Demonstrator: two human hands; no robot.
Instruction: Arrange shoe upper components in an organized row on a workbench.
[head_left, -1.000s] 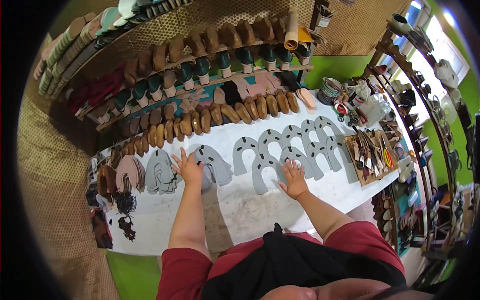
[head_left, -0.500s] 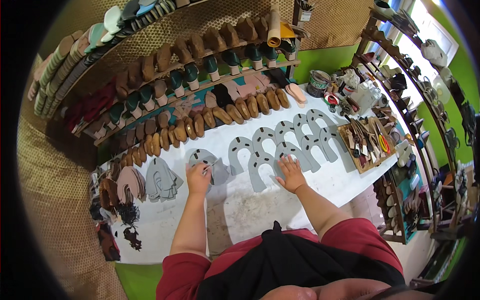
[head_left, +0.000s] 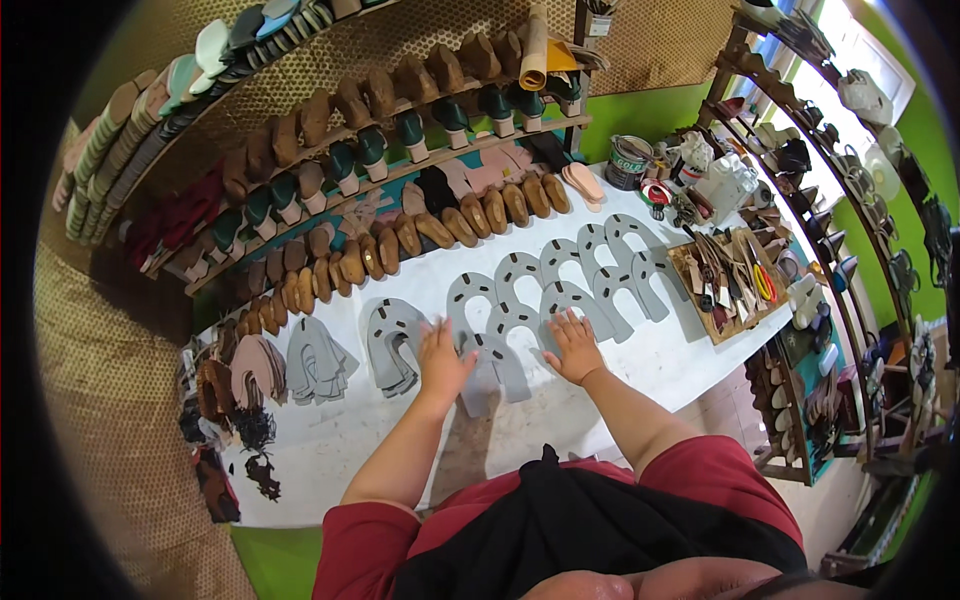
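Grey U-shaped shoe-upper pieces [head_left: 518, 268], each with small dark strips on its curve, lie in overlapping rows mid-table. My left hand [head_left: 445, 368] is at the near left of these rows, fingers stretched out and slightly blurred. Its thumb side meets a grey piece [head_left: 487, 362] lying at the near end of the rows. My right hand [head_left: 577, 350] rests with spread fingers on the near edge of another grey piece [head_left: 568, 300]. Left of my left hand is a stack of similar strip-marked pieces [head_left: 381, 335]. Neither hand visibly holds anything.
Further left lie plain grey pieces [head_left: 316, 365], pink pieces [head_left: 258, 370] and black scraps [head_left: 264, 478]. Wooden shoe lasts [head_left: 407, 236] line the back. A tool board [head_left: 735, 285] with scissors and a tin [head_left: 628, 163] stand right. Shoe racks [head_left: 800, 200] rise beyond the table.
My left hand has moved right from the stack of grey pieces to the near left of the rows. A grey piece now lies beside it there. My right hand has stayed nearly in place.
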